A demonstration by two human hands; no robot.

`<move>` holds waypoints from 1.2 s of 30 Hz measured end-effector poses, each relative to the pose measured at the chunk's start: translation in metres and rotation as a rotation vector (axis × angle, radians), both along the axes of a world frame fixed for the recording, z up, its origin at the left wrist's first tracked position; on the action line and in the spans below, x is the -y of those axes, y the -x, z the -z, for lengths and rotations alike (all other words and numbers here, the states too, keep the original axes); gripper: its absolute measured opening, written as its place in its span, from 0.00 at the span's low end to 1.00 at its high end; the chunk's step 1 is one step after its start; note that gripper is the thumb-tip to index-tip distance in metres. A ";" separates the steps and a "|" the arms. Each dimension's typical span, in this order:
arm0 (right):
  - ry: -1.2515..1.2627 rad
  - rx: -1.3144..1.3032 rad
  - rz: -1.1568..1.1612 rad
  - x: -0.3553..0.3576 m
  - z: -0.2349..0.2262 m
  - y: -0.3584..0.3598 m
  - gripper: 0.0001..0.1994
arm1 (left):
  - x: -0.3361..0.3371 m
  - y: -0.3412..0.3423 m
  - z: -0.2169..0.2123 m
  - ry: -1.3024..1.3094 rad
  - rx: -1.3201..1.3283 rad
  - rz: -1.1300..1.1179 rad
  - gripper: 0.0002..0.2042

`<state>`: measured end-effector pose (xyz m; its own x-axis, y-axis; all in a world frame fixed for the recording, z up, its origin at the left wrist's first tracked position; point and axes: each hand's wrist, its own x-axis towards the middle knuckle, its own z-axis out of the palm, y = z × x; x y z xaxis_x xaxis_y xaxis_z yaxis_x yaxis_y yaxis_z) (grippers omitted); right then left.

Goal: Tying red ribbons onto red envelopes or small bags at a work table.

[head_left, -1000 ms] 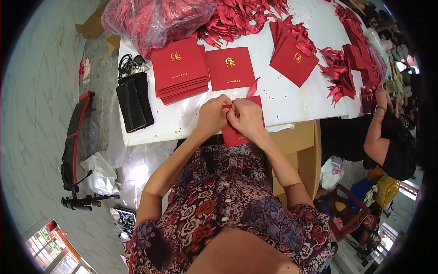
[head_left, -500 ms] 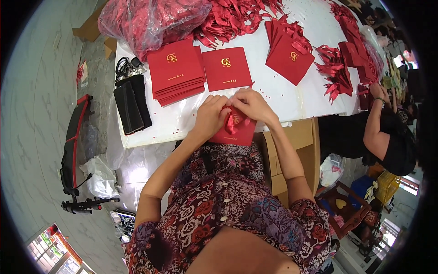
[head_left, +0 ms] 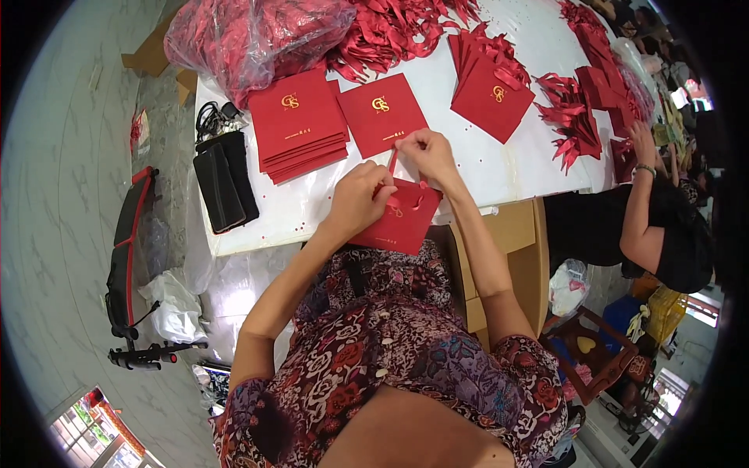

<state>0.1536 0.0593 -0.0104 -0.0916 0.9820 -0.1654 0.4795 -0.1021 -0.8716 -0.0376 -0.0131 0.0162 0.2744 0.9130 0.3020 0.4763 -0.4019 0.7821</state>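
A small red paper gift bag point(head_left: 399, 228) with a gold emblem rests at the table's front edge, tilted over my lap. My left hand point(head_left: 359, 199) is closed on the bag's upper left edge, thumb over the front. Above the bag my right hand point(head_left: 429, 158) pinches a red ribbon point(head_left: 392, 161), which runs taut down to the bag's top. Just beyond my hands lies a single flat red bag point(head_left: 382, 117), and to its left a stack of flat red bags point(head_left: 300, 117). Farther right, several red bags with ribbon handles point(head_left: 493, 97) lie fanned out.
At the back are a plastic sack of red ribbons point(head_left: 253, 39) and a loose ribbon heap point(head_left: 386, 35). A black phone case point(head_left: 218, 186) lies at the left on the white table point(head_left: 499, 168). A cardboard box point(head_left: 527, 257) stands below the edge; a co-worker's arm point(head_left: 641, 195) reaches in at right.
My right hand has moved up and away from my left, drawing the ribbon out straight. The bag has tilted slightly, and the flat bag behind now sits turned.
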 end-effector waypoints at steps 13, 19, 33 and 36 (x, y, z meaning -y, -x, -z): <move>-0.123 0.409 0.039 0.015 -0.011 -0.020 0.14 | -0.024 -0.019 0.023 -0.096 -0.305 -0.280 0.08; -0.154 0.406 0.048 0.019 -0.008 -0.015 0.10 | -0.033 -0.029 0.047 0.000 -0.392 -0.324 0.08; -0.051 -0.528 0.054 0.037 0.006 0.009 0.07 | -0.028 -0.027 0.022 0.272 0.135 -0.285 0.07; 0.067 -0.451 -0.037 0.035 0.000 0.004 0.08 | -0.028 -0.025 0.020 0.267 0.121 -0.281 0.07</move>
